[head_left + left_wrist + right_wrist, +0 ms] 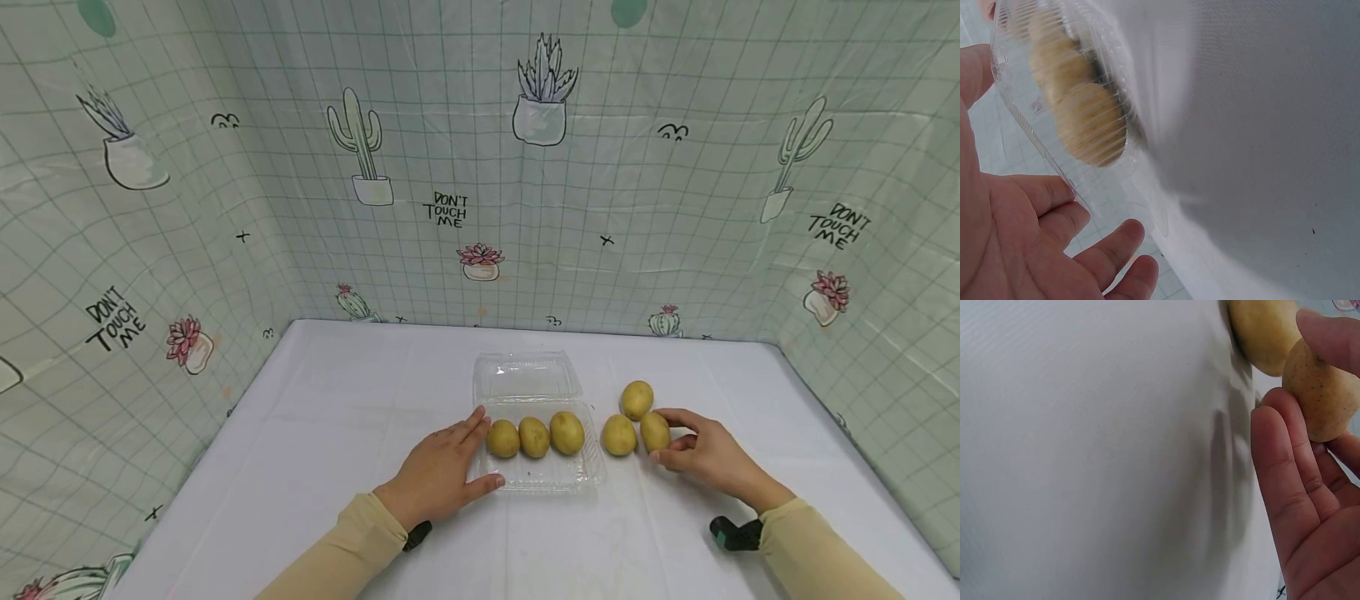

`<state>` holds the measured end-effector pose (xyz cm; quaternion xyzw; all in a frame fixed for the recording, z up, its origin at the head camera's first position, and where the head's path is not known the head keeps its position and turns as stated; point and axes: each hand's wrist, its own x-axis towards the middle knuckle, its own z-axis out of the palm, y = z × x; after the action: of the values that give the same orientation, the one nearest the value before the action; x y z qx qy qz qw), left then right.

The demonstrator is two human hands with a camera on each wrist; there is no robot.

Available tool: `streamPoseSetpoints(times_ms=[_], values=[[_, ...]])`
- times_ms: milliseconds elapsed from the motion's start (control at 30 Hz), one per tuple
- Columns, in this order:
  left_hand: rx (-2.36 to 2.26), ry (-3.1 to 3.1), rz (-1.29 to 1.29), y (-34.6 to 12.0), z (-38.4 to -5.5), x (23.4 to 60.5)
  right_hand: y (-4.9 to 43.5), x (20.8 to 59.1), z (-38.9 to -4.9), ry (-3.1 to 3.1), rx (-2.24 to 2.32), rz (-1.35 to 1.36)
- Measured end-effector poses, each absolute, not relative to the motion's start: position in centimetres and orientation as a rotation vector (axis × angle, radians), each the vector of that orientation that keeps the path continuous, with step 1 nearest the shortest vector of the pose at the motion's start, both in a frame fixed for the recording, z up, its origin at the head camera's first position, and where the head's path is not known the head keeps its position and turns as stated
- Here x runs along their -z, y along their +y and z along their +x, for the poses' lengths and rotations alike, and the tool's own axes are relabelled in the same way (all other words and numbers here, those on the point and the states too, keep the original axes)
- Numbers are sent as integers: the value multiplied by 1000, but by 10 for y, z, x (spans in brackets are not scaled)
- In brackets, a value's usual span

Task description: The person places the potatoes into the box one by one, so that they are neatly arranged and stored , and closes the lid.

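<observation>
A clear plastic clamshell box (525,477) lies with its lid (527,377) folded back on the white table. Three potatoes sit in a row inside it: a left one (503,438), a middle one (534,437) and a right one (567,432). My left hand (438,471) rests at the box's left edge, fingers extended and thumb near the front rim. My right hand (708,454) pinches a potato (655,432) between thumb and fingers, to the right of the box. Beside that potato are two more, a near one (619,435) and a far one (637,400).
The white tablecloth (360,400) covers the table. A grid-patterned curtain (600,192) with cactus drawings hangs behind it and along both sides. Black straps (735,533) show at both wrists by the sleeves.
</observation>
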<state>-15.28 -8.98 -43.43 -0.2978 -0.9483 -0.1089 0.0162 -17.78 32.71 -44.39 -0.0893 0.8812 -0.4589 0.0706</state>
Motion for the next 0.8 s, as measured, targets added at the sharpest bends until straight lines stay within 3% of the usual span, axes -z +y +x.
streamPoseSetpoints(times_ms=[800], values=[[330, -2948, -933, -89, -152, 432, 274, 412, -185, 2625, 1399, -520]])
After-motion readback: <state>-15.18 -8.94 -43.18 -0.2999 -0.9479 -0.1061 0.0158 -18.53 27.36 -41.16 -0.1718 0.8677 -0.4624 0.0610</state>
